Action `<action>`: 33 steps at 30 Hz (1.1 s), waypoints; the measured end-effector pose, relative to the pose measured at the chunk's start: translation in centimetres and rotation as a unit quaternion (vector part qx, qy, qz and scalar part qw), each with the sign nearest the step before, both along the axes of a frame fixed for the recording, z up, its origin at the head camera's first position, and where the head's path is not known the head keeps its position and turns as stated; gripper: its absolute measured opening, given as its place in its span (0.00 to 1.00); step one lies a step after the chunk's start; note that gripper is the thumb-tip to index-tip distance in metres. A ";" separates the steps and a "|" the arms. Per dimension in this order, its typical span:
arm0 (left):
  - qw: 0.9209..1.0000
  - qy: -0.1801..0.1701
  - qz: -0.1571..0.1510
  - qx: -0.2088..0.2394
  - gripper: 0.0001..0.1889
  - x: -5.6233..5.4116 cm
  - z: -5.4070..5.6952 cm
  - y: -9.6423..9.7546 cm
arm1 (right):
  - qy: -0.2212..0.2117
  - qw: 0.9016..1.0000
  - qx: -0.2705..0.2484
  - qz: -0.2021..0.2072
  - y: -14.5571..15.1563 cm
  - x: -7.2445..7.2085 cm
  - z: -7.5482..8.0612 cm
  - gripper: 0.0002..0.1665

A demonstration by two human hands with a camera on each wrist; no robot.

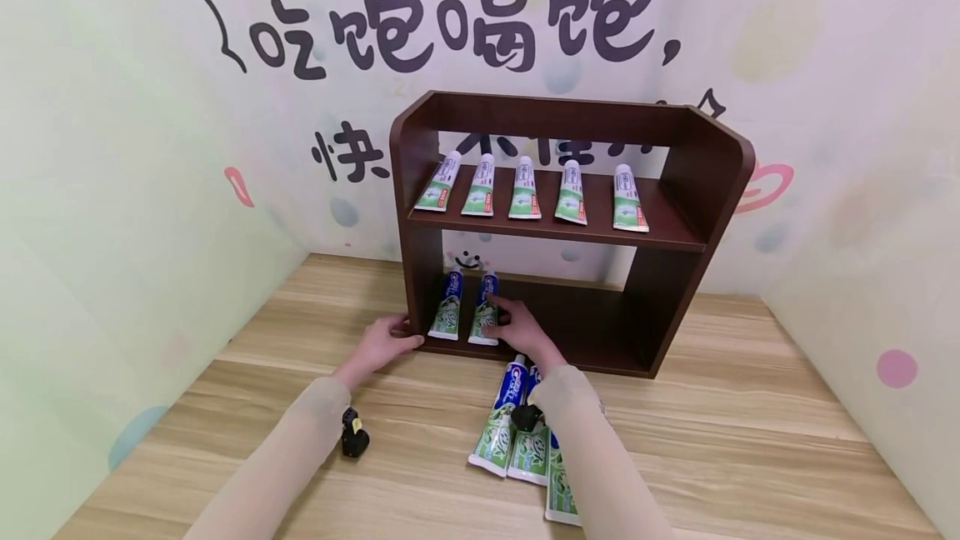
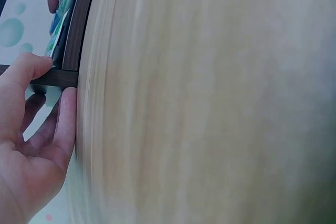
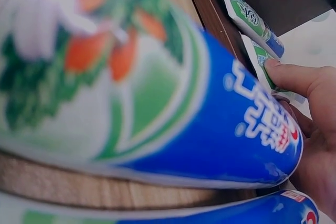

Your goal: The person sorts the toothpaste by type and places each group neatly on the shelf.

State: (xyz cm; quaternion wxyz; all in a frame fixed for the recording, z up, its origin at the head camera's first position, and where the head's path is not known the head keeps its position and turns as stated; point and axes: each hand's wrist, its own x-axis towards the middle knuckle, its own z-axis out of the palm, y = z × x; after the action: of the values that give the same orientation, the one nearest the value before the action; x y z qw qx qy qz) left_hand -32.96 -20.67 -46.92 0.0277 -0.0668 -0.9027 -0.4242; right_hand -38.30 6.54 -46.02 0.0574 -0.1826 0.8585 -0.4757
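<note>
Leaving at least three blue-and-green toothpaste tubes [image 1: 498, 417] unshelved on the table [image 1: 420, 473], clamping the shelf rack [image 1: 555, 112] by its lower left corner with an outstretched left hand [image 1: 377, 347], pinching a second tube [image 1: 481, 319] with the right hand [image 1: 523, 330] beside another tube [image 1: 447, 308] already lying on the lower shelf [image 1: 585, 332], below five white-and-green toothpaste tubes [image 1: 525, 192].

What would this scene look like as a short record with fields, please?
Left hand: grips rack's left panel
Right hand: holds tube on lower shelf
Upper shelf: five white-and-green tubes
Lower shelf: two blue-and-green tubes, including the held one
Table: at least three more blue-and-green tubes
</note>
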 end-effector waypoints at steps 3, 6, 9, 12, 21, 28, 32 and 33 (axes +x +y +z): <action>1.000 0.000 -0.001 0.001 0.31 0.0 0.0 0.0 | -0.006 1.000 -0.001 -0.002 0.0 0.0 0.0 0.39; 1.000 0.000 -0.001 0.001 0.30 -0.1 0.0 0.0 | -0.009 1.000 0.000 -0.003 0.1 0.0 -0.1 0.39; 1.000 0.001 0.000 0.001 0.30 -0.1 -0.1 0.0 | -0.007 1.000 -0.004 -0.005 0.0 -0.1 -0.2 0.39; 1.000 0.001 0.000 0.000 0.30 -0.1 -0.1 0.0 | -0.003 1.000 -0.012 -0.004 0.0 -0.1 -0.3 0.39; 1.000 -0.003 0.002 0.003 0.30 0.0 0.2 0.1 | 0.000 1.000 -0.014 -0.012 0.0 -0.2 -0.4 0.38; 1.000 -0.002 -0.001 0.002 0.30 0.0 0.3 0.1 | -0.002 1.000 -0.018 -0.016 0.0 -0.3 -0.5 0.38; 1.000 0.000 0.000 0.000 0.30 0.0 0.2 0.0 | -0.003 1.000 -0.019 -0.017 0.0 -0.3 -0.6 0.37; 1.000 0.000 -0.001 0.000 0.30 0.0 0.2 0.0 | -0.004 1.000 -0.021 -0.017 -0.1 -0.2 -0.6 0.38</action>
State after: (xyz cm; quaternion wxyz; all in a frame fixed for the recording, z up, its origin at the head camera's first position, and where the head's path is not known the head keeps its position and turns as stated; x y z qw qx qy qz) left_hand -32.91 -20.65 -46.77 0.0277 -0.0678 -0.9028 -0.4237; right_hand -38.53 6.49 -46.63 0.0485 -0.1673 0.8512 -0.4951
